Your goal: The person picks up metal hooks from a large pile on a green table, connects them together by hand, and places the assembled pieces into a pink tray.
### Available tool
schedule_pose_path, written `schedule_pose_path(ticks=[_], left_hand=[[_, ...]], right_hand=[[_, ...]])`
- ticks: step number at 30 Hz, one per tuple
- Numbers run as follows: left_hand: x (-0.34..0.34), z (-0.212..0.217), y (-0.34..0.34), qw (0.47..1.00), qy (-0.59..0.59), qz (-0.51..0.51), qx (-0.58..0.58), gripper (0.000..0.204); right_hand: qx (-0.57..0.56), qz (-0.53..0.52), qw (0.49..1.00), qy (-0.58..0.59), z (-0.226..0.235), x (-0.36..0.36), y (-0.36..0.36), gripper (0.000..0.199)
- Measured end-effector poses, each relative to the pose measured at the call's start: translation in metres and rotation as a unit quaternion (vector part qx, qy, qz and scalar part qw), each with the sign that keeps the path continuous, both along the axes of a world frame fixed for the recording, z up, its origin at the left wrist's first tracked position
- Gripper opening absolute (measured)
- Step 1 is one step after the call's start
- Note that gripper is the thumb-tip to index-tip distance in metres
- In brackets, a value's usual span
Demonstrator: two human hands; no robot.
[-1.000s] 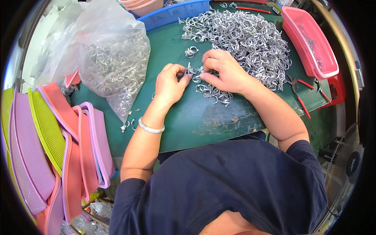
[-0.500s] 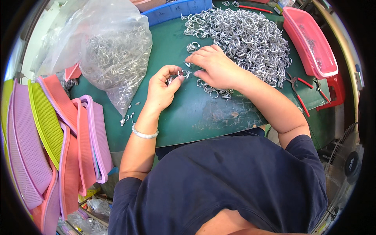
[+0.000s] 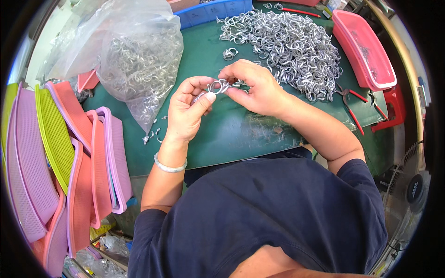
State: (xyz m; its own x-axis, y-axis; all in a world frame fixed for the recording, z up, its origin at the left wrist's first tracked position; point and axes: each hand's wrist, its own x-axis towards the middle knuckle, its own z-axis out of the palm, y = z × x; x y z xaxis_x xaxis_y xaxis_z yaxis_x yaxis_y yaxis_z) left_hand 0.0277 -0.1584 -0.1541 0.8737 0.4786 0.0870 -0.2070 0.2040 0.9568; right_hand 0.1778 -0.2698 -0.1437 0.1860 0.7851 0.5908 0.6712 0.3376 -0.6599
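Above the green table, both hands meet around a silvery metal ring (image 3: 217,86). My left hand (image 3: 189,105) pinches it between thumb and fingers, and another bit of metal shows under those fingers. From the other side, my right hand (image 3: 255,88) is closed with thumb and fingertips at the ring's right end. Beyond the right hand spreads a large heap of similar silvery rings (image 3: 296,48). A small separate cluster of rings (image 3: 229,53) lies just past the fingertips.
A clear plastic bag of rings (image 3: 141,65) stands at the left, with loose pieces near its tip. Stacked plastic baskets (image 3: 55,139) fill the far left. To the right are a pink basket (image 3: 364,51) and red-handled pliers (image 3: 348,104); a blue bin (image 3: 215,11) stands behind.
My hands have come together and lifted slightly, with the right thumb and fingers now closed at the ring. The right hand has moved away from the near edge of the heap.
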Motion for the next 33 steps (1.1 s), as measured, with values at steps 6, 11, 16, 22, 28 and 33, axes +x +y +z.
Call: schedule_pose_path(ticks=[6,11,16,22,28,33], left_hand=[[0.0,0.0,-0.005,0.999,0.002,0.025,-0.039,0.022],[0.0,-0.001,-0.011,0.996,-0.013,0.022,-0.085,0.022],[-0.002,0.002,-0.017,0.997,-0.02,0.015,-0.079,0.024],[-0.002,0.011,-0.023,0.998,-0.027,0.02,-0.05,0.026],[-0.001,0.016,-0.025,0.999,-0.013,0.038,-0.024,0.032],[-0.002,0.013,-0.025,0.999,-0.007,0.04,0.013,0.031]], right_hand=[[0.057,-0.031,0.996,-0.057,0.002,-0.002,-0.005,0.017],[0.042,-0.035,0.996,-0.064,0.001,-0.004,-0.009,0.015],[-0.042,-0.009,0.998,0.056,-0.003,-0.007,-0.017,0.017],[0.058,-0.001,0.99,0.129,-0.004,-0.009,-0.015,0.028],[0.077,-0.004,0.989,0.126,-0.002,-0.007,-0.015,0.03],[0.006,0.028,0.962,0.271,-0.002,-0.006,-0.016,0.024]])
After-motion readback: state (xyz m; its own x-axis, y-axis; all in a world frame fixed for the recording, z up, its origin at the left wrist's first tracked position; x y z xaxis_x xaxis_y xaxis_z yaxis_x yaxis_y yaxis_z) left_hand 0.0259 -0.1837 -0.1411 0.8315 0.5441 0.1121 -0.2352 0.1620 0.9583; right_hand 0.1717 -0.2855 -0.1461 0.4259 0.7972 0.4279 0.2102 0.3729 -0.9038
